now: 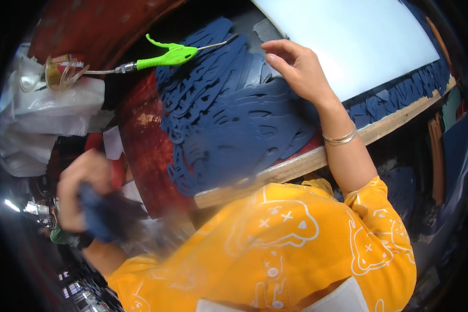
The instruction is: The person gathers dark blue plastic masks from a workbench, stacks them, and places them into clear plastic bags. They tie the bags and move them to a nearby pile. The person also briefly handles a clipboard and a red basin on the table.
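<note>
Smeared by motion, my left hand (pixel 80 182) is off the table's left side, closed on a dark blue flat piece (pixel 101 210) whose outline is blurred. My right hand (pixel 299 62) hovers over the far right of a pile of dark blue cut-out sheets (pixel 229 130), thumb and fingers apart with nothing between them. The pile holds many thin, flexible pieces with slots and curved strips, spread across the table. Left of my right hand, a green air blow gun (pixel 174 55) with a thin metal nozzle lies across the top of the pile.
A clear coiled hose (pixel 62 73) runs left from the blow gun. A large white board (pixel 353 41) covers more blue pieces (pixel 400 99) at the right. The worn red tabletop (pixel 143 151) has a wooden front edge (pixel 291 165). Clear plastic bags (pixel 62 109) are heaped at the left.
</note>
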The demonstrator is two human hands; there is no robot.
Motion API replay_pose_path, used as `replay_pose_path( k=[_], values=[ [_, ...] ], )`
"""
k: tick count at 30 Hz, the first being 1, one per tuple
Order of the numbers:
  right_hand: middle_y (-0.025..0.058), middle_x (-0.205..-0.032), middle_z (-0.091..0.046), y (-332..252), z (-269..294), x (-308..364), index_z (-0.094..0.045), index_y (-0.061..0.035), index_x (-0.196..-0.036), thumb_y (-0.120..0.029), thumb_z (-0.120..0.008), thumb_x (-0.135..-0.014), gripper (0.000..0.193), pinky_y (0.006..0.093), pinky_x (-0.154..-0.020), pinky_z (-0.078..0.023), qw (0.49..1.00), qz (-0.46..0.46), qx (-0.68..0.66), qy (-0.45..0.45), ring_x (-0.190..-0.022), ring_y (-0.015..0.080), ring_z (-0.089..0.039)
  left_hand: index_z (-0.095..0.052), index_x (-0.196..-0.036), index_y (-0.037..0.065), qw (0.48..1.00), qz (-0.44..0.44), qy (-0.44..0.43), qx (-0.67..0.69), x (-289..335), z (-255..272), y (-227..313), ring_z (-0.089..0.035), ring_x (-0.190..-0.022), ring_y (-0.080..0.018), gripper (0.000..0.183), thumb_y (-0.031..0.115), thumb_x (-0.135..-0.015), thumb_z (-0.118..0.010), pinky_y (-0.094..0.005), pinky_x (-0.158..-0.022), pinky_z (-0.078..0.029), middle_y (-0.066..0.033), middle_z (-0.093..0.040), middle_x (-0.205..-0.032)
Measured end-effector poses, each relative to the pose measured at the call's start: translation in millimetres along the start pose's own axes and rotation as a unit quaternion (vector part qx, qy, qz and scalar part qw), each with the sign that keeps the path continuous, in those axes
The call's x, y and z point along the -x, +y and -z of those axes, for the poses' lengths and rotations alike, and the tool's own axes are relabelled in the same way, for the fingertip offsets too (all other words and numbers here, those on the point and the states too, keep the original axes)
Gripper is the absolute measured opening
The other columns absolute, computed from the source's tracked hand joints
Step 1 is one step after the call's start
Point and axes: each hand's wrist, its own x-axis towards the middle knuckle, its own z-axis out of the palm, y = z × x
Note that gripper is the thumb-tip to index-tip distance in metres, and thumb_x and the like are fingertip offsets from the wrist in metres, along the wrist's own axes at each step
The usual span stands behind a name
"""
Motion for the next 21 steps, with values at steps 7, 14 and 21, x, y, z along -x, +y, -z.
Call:
replay_pose_path(
  k=[7,14,21],
  values=[
    [0.0109,-0.1,-0.069,4,8,-1,-0.067,-0.0026,-0.11,-0.02,-0.062,-0.09,0.027,0.0282,-0.082,-0.052,0.999,-0.02,-0.014,0.025,-0.09,0.0178,-0.066,-0.049,-0.098,-0.001,0.944,-0.04,-0.153,-0.29,-82,-175,-57,-0.044,-0.121,-0.0418,0.04,-0.006,-0.059,-0.059,-0.0471,-0.103,-0.036,-0.022,-0.048,-0.13],
    [0.0104,-0.099,-0.069,-3,5,0,-0.067,-0.0036,-0.109,-0.021,-0.062,-0.089,0.027,0.0285,-0.079,-0.053,1.0,0.005,0.009,0.004,-0.087,0.0177,-0.066,-0.055,-0.117,0.003,0.981,0.101,-0.053,-0.159,-50,-151,-50,-0.056,-0.106,-0.0305,0.056,-0.002,-0.062,-0.064,-0.0406,-0.092,-0.044,-0.0146,-0.059,-0.106],
    [0.011,-0.095,-0.069,-5,5,1,-0.067,-0.002,-0.106,-0.017,-0.062,-0.088,0.024,0.0291,-0.078,-0.052,0.999,0.012,-0.032,0.014,-0.083,0.0186,-0.066,-0.059,-0.101,0.003,0.97,0.141,-0.077,-0.183,-15,-128,-63,-0.063,-0.088,-0.0288,0.045,0.003,-0.057,-0.066,-0.0351,-0.084,-0.049,-0.0132,-0.062,-0.093]
  ],
)
